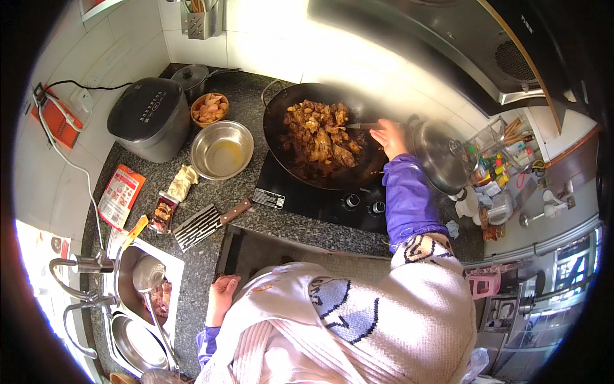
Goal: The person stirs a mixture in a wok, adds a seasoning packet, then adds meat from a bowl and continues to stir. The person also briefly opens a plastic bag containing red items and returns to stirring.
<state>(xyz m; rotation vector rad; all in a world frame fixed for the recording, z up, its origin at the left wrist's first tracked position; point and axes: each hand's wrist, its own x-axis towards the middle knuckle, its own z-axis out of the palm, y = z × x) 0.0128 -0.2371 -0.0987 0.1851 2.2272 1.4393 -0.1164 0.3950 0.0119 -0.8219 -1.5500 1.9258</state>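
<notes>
My right hand (389, 138) grips the wooden handle of a spatula (368, 126), whose metal end reaches into browned meat pieces (320, 132) in a large black wok (307, 178). The wok stands on a black stove (316, 203) with two knobs. My left hand (224, 289) hangs near the counter's front edge, its fingers curled loosely; no object shows in it. A cleaver (211, 223) with a brown handle lies on the granite counter. Behind it stand a metal bowl (222, 150) with a little yellow liquid and a small bowl of pale pink-orange pieces (209, 109).
A rice cooker (148, 120) and a lidded pot (190, 79) stand at the back left. Packets (121, 194) lie near the sink (178, 283), which holds a ladle (149, 273) and raw meat (161, 300). A large lid (441, 153) stands right of the wok, beside crowded seasoning bottles (501, 168).
</notes>
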